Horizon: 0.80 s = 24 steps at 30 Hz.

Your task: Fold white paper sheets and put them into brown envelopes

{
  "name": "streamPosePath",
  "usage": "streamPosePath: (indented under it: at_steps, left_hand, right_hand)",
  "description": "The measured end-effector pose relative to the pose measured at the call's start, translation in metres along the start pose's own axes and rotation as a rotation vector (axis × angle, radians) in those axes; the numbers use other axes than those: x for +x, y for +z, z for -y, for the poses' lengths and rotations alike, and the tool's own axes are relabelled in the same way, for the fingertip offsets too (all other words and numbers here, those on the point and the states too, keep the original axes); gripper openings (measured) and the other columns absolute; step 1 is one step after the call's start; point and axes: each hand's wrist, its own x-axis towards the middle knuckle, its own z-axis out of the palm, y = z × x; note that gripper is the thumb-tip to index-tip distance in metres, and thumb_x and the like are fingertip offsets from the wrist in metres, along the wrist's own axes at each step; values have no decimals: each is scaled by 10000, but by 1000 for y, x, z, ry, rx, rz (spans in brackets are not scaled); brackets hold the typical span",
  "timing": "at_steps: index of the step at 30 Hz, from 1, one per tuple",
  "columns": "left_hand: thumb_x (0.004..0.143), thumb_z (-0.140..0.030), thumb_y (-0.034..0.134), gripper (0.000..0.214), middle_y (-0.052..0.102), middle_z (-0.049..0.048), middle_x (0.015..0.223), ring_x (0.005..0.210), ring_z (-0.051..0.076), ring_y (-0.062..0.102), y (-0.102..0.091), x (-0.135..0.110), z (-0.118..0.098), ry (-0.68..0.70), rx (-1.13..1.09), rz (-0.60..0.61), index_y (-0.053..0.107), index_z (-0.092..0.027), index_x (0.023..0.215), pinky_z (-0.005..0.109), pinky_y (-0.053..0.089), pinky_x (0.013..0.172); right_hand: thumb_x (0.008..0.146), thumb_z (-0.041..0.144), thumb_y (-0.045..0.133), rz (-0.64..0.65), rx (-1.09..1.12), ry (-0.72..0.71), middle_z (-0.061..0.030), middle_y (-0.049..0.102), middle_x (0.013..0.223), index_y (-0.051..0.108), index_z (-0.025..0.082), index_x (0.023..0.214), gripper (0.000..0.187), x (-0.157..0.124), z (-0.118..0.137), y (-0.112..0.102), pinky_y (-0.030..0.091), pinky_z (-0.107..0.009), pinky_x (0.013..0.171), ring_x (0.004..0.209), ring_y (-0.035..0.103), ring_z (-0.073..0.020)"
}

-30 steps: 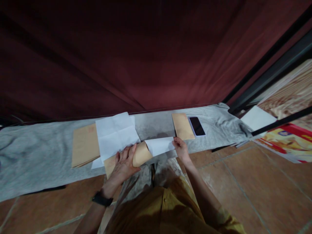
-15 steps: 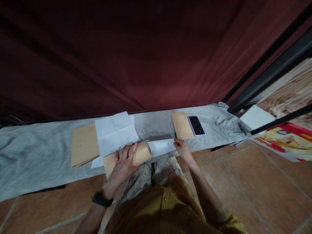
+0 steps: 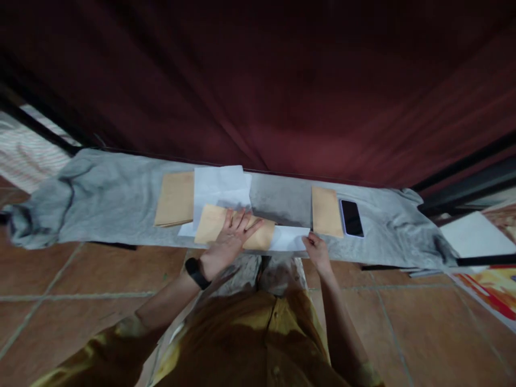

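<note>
A brown paper envelope (image 3: 209, 221) lies flat near the front edge of the cloth-covered surface. My left hand (image 3: 233, 235) presses down on it with fingers spread. From the envelope's right end sticks out a folded white sheet of paper (image 3: 287, 238); its left part is hidden inside or under the envelope. My right hand (image 3: 317, 252) pinches the paper's right end between thumb and fingers. Partly under the envelope are loose white sheets (image 3: 220, 185) with crease lines.
Several stacked brown envelopes (image 3: 176, 198) lie at the left. Another brown envelope (image 3: 326, 212) and a phone (image 3: 352, 218) lie at the right. Grey cloth (image 3: 115, 199) covers the narrow surface, with a dark red curtain (image 3: 258, 91) behind and black bars (image 3: 475, 172) at the sides.
My left hand has gone from holding the bulging envelope to lying spread on it, and the envelope is now flatter. My right hand still pinches the paper. The view has turned left.
</note>
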Motion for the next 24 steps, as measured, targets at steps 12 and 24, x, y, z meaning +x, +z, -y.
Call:
streamPosePath:
  at_steps: [12, 24]
  left_hand:
    - [885, -14, 436, 803, 455, 124, 1555, 1509, 316, 320, -15, 13, -13, 4, 56, -76, 247, -326, 1600, 636, 154, 1239]
    - [875, -43, 461, 817, 448, 62, 1568, 1527, 306, 278, -13, 20, -18, -23, -30, -103, 263, -387, 1589, 657, 159, 1241]
  right_hand:
    - [763, 606, 607, -52, 42, 87, -62, 722, 758, 767, 194, 812, 445, -2, -12, 1, 503, -366, 747, 744, 622, -233]
    - [762, 595, 596, -6, 81, 108, -29, 659, 680, 760, 166, 841, 466, -6, -11, 2, 447, -307, 607, 622, 557, -189]
